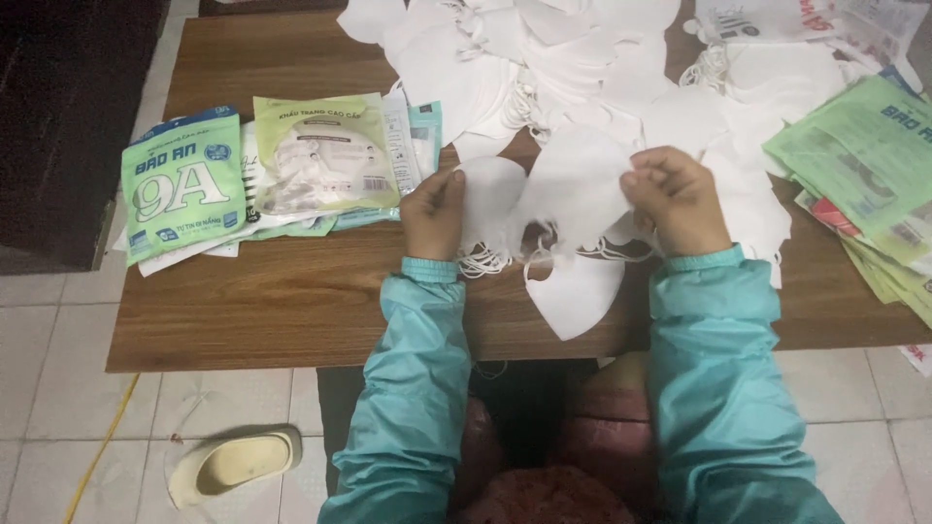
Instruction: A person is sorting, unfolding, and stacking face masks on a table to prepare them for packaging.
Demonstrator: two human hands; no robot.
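Observation:
My left hand [433, 213] and my right hand [677, 199] hold white face masks [558, 189] between them above the near edge of a brown wooden table [282, 291]. The left hand pinches the left mask's edge, the right hand pinches the upper right edge of the larger mask. White ear loops [485, 260] dangle below the masks. Another white mask [575, 294] lies on the table just under my hands. Both arms wear teal sleeves.
A big heap of loose white masks [544, 58] covers the table's far side. Green and clear mask packets [184, 180] lie at the left, a stack of flat green packets [864, 155] at the right. On the tiled floor lie a pale slipper [233, 464] and a yellow cord [97, 448].

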